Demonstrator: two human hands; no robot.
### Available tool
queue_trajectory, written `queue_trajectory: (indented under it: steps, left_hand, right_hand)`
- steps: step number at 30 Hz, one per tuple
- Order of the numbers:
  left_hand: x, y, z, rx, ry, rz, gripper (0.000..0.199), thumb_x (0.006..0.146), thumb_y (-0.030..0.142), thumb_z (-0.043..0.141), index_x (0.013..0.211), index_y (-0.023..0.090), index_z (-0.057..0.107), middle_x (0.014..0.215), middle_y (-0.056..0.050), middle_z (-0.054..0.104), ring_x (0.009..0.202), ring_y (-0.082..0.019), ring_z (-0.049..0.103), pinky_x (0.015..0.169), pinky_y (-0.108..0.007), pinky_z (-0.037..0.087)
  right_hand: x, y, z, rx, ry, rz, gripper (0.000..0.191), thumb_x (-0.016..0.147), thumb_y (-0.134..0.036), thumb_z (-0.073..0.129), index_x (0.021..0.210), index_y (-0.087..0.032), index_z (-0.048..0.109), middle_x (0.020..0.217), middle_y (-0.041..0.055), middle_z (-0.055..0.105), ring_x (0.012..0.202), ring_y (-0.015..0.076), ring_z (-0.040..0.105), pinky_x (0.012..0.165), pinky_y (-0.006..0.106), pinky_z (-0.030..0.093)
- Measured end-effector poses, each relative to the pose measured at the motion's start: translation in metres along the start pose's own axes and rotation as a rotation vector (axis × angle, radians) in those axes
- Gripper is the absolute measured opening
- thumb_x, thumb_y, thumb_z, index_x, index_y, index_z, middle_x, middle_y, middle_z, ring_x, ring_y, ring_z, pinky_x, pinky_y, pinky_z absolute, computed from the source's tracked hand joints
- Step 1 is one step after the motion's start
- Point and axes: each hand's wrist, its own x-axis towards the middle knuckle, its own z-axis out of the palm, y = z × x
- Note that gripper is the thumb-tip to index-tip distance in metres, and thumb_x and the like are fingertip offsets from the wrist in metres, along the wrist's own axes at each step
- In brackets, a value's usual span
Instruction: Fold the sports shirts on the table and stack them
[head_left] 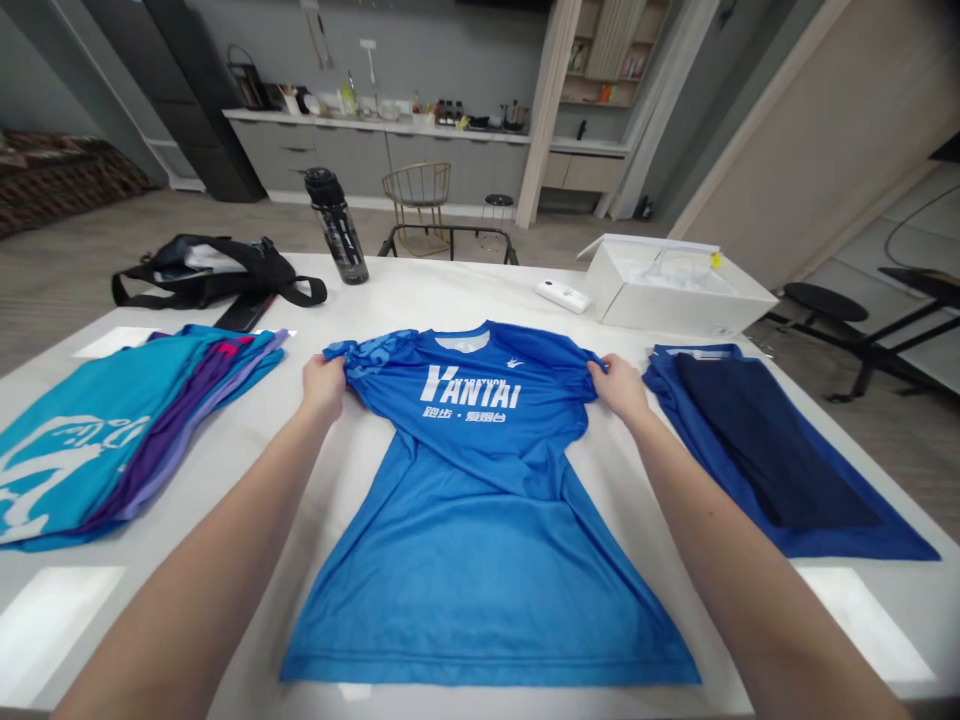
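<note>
A blue T-shirt (487,560) with white "Yantai" lettering lies front side up on the white table (525,290), its collar away from me and its hem toward me. My left hand (324,388) pinches the end of the patterned sleeve on the left. On the other side, my right hand (618,386) grips the right sleeve end. Between the hands the fabric is stretched sideways, with creases running across below the lettering. To the left sits a pile of folded shirts (82,440) in teal and purple. Folded dark blue clothes (765,440) lie to the right.
Along the far part of the table are a black bag (217,270), a dark water bottle (337,228), a white remote-like device (562,296) and an open white box (675,285). Behind the table stand a chair (418,188) and a kitchen counter (315,150).
</note>
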Motion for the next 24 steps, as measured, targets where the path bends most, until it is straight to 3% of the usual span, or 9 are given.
queue_trajectory:
  steps: [2, 3, 5, 8, 10, 12, 14, 18, 24]
  left_hand:
    - [0.001, -0.003, -0.009, 0.012, 0.098, -0.081, 0.032, 0.077, 0.015, 0.053, 0.109, 0.012, 0.058, 0.091, -0.008, 0.064, 0.079, -0.023, 0.065, 0.074, -0.040, 0.056]
    - [-0.002, -0.002, -0.013, 0.068, 0.168, -0.029, 0.041, 0.076, 0.013, 0.055, 0.117, 0.011, 0.055, 0.102, -0.012, 0.064, 0.090, -0.025, 0.065, 0.082, -0.043, 0.055]
    - [-0.011, 0.004, -0.015, 0.218, 0.250, 0.255, 0.051, 0.078, 0.011, 0.056, 0.128, 0.012, 0.051, 0.124, -0.017, 0.059, 0.114, -0.029, 0.059, 0.101, -0.048, 0.048]
    - [-0.029, 0.023, -0.001, 0.416, 0.012, 0.722, 0.042, 0.086, 0.014, 0.051, 0.127, 0.017, 0.057, 0.131, -0.015, 0.057, 0.124, -0.029, 0.054, 0.110, -0.045, 0.041]
    - [-0.038, 0.038, 0.021, 0.509, -0.192, 0.888, 0.036, 0.092, 0.018, 0.047, 0.125, 0.018, 0.062, 0.128, -0.013, 0.061, 0.120, -0.028, 0.057, 0.109, -0.043, 0.042]
    - [-0.044, 0.051, 0.049, 0.601, -0.281, 0.978, 0.035, 0.096, 0.023, 0.044, 0.125, 0.017, 0.063, 0.128, -0.014, 0.063, 0.121, -0.029, 0.057, 0.112, -0.045, 0.038]
    - [-0.046, 0.061, 0.078, 0.674, -0.322, 1.010, 0.036, 0.100, 0.027, 0.040, 0.124, 0.016, 0.064, 0.128, -0.015, 0.065, 0.122, -0.029, 0.057, 0.116, -0.048, 0.030]
    - [-0.044, 0.068, 0.125, 0.831, -0.404, 0.959, 0.045, 0.104, 0.036, 0.034, 0.105, 0.012, 0.072, 0.112, -0.018, 0.072, 0.114, -0.028, 0.063, 0.118, -0.050, 0.023]
    - [-0.037, 0.071, 0.152, 0.867, -0.348, 0.893, 0.060, 0.105, 0.045, 0.027, 0.101, 0.009, 0.074, 0.106, -0.020, 0.074, 0.107, -0.032, 0.066, 0.119, -0.061, 0.011]
  right_hand:
    - [0.018, 0.024, -0.004, 0.047, 0.015, 0.119, 0.037, 0.093, -0.042, 0.055, 0.110, -0.013, 0.071, 0.099, 0.0171, 0.074, 0.095, 0.0300, 0.067, 0.079, 0.035, 0.047]
    - [0.024, 0.033, -0.006, 0.057, 0.004, 0.166, 0.038, 0.092, -0.042, 0.056, 0.110, -0.012, 0.071, 0.099, 0.0179, 0.074, 0.096, 0.0306, 0.067, 0.080, 0.036, 0.047]
    - [0.029, 0.041, -0.009, 0.037, -0.013, 0.218, 0.040, 0.091, -0.042, 0.058, 0.115, -0.012, 0.070, 0.106, 0.0193, 0.072, 0.100, 0.0323, 0.066, 0.082, 0.039, 0.047]
    - [0.022, 0.026, -0.012, -0.095, 0.092, 0.117, 0.043, 0.090, -0.036, 0.058, 0.126, -0.014, 0.065, 0.126, 0.0219, 0.064, 0.114, 0.0371, 0.059, 0.089, 0.045, 0.046]
    - [0.012, 0.000, -0.010, -0.167, 0.174, -0.080, 0.042, 0.092, -0.030, 0.053, 0.130, -0.014, 0.063, 0.132, 0.0217, 0.060, 0.122, 0.0380, 0.053, 0.096, 0.049, 0.042]
    - [0.003, -0.033, -0.003, -0.162, 0.119, -0.323, 0.039, 0.096, -0.026, 0.047, 0.129, -0.015, 0.064, 0.131, 0.0185, 0.062, 0.123, 0.0343, 0.053, 0.101, 0.046, 0.040]
    - [-0.003, -0.065, 0.009, -0.131, -0.019, -0.460, 0.037, 0.100, -0.028, 0.043, 0.125, -0.017, 0.067, 0.130, 0.0156, 0.065, 0.122, 0.0308, 0.054, 0.104, 0.042, 0.040]
    - [-0.001, -0.109, 0.031, -0.160, -0.207, -0.416, 0.045, 0.107, -0.037, 0.031, 0.121, -0.020, 0.069, 0.131, 0.0127, 0.067, 0.122, 0.0298, 0.057, 0.104, 0.047, 0.041]
    - [0.023, -0.121, 0.051, -0.167, -0.302, -0.426, 0.053, 0.109, -0.039, 0.018, 0.134, -0.021, 0.061, 0.153, 0.0115, 0.050, 0.139, 0.0313, 0.045, 0.113, 0.059, 0.032]
